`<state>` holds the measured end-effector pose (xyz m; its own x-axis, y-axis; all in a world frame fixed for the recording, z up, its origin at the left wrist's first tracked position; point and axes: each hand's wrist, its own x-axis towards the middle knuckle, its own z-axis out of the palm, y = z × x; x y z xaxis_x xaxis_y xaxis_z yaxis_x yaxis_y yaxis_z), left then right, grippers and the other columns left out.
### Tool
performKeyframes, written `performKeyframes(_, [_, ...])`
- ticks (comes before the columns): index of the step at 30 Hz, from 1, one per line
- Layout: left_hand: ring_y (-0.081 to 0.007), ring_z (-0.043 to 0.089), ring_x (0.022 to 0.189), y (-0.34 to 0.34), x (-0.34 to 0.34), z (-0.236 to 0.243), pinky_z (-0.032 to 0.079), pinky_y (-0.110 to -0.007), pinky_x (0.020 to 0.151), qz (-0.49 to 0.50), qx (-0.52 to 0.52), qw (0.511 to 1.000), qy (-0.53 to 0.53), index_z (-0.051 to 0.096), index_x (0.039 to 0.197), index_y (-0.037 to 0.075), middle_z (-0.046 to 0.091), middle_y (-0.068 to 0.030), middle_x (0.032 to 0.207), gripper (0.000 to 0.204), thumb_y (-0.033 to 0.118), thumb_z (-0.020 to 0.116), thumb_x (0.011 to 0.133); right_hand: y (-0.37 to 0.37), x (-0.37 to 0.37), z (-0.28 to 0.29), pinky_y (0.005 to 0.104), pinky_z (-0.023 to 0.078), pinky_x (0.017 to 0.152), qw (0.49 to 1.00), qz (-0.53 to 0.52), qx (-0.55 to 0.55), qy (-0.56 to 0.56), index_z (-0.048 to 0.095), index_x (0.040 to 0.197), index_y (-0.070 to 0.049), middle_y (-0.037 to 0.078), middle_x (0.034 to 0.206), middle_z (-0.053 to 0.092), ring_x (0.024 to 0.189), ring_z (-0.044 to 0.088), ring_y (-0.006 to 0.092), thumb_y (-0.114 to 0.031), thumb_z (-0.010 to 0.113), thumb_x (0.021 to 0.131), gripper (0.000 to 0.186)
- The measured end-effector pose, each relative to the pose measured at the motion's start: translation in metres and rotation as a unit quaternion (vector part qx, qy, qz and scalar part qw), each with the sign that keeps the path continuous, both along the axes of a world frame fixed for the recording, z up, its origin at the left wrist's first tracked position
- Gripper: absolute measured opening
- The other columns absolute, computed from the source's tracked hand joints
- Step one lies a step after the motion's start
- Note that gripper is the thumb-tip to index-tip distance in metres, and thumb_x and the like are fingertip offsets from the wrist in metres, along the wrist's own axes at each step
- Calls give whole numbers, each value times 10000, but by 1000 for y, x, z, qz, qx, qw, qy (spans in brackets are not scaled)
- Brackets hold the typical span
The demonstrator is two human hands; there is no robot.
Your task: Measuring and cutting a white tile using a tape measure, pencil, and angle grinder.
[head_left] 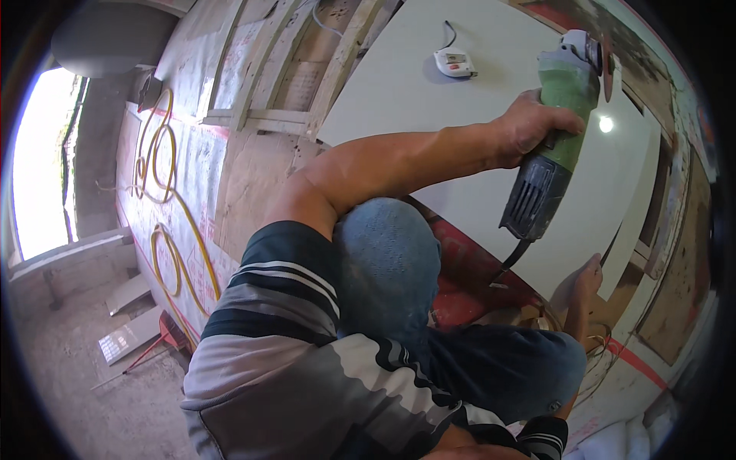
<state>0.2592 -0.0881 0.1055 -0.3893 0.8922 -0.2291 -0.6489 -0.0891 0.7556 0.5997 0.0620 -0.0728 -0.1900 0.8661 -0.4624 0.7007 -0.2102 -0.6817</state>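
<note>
My left hand (533,130) is wrapped round the green and black body of an angle grinder (563,115). The grinder's thin disc (609,69) points up and to the right, above the far edge of a large white tile (399,92). From its lower end a black cord runs down past the tile's near edge. At the near right corner of the tile, my right hand (586,280) grips the edge, its fingers partly hidden. A narrow white strip (642,207) lies along the tile's right side, with a dark gap near my hand. A white tape measure (456,63) rests on the tile.
Wooden slats (264,69) stand left of the tile. Yellow hose (176,207) lies in loops on the sheeted floor further left. Beyond it are tile offcuts (130,333) and a red dustpan (170,331). Loose cables (602,345) lie beside my right knee.
</note>
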Motion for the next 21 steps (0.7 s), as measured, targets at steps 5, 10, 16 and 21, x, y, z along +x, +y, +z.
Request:
performKeyframes(5, [-234, 619, 681, -9, -4, 7, 550, -372, 655, 32, 10, 999, -26, 538, 999, -60, 594, -120, 828, 295, 79, 642, 761, -4, 1, -7, 355, 366, 988, 995, -24, 97, 14, 509, 1200, 125, 262, 1208, 550, 1156, 511, 324, -448, 372, 962, 636])
performKeyframes(10, [-202, 611, 758, -13, -3, 15, 514, -325, 716, 42, 39, 998, -35, 563, 994, -43, 608, -107, 852, 347, 78, 698, 699, 6, 0, -3, 374, 362, 990, 996, -41, 57, -47, 495, 1201, 142, 280, 1212, 540, 1159, 502, 357, -460, 343, 961, 665])
performKeyframes(16, [-198, 608, 756, -10, -4, 18, 512, -319, 707, 40, 50, 997, -46, 584, 946, -31, 612, -103, 848, 341, 70, 730, 655, 22, 0, 34, 381, 359, 991, 993, -23, 24, -117, 473, 1216, 150, 285, 1228, 527, 1165, 497, 370, -455, 320, 964, 673])
performKeyframes(21, [-198, 606, 754, -10, -3, 21, 510, -314, 703, 41, 60, 995, -69, 589, 939, -31, 612, -104, 841, 343, 74, 734, 647, 32, 5, 57, 356, 351, 997, 997, -1, 54, -60, 433, 1279, 121, 251, 1283, 501, 1186, 491, 327, -386, 335, 976, 598])
